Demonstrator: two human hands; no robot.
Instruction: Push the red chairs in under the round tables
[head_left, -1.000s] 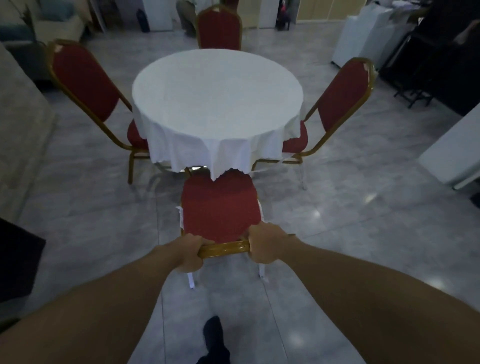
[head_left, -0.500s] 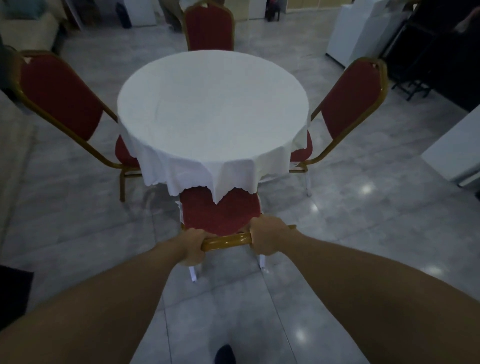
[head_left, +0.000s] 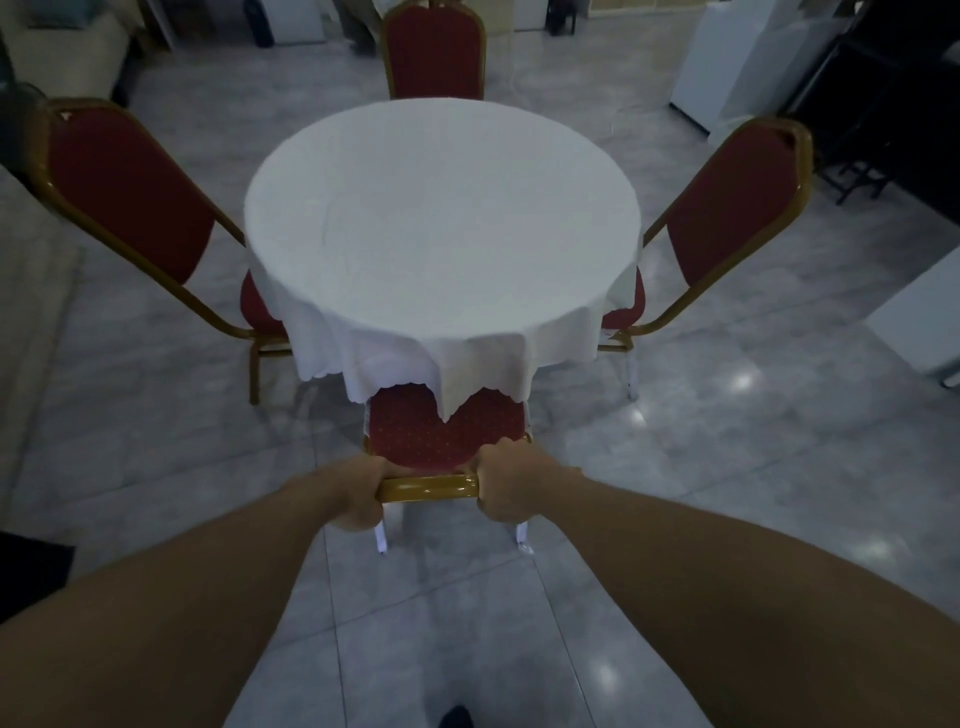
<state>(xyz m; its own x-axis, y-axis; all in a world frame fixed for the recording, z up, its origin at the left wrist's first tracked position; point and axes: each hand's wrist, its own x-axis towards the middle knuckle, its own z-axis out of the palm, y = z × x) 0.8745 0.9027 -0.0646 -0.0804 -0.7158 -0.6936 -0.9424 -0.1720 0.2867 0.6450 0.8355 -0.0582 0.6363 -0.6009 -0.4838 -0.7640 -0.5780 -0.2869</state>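
Observation:
A round table (head_left: 441, 218) under a white cloth fills the middle of the view. The near red chair (head_left: 441, 436) with a gold frame stands right before me, its backrest partly under the hanging cloth edge. My left hand (head_left: 358, 496) and my right hand (head_left: 504, 486) both grip the gold top rail of its backrest. Three more red chairs stand around the table: a left chair (head_left: 130, 192), a right chair (head_left: 732, 208) and a far chair (head_left: 434, 49), their seats tucked under the cloth.
Grey tiled floor (head_left: 727, 467) surrounds the table. White cabinets (head_left: 727, 67) and dark furniture (head_left: 893, 104) stand at the back right, a white unit (head_left: 919, 317) at the right edge, a sofa (head_left: 62, 57) at the back left. My shoe tip (head_left: 456, 717) shows at the bottom.
The near chair has slid forward toward the table, so more of its backrest is covered by the cloth. Both hands stay on its top rail and I have stepped closer.

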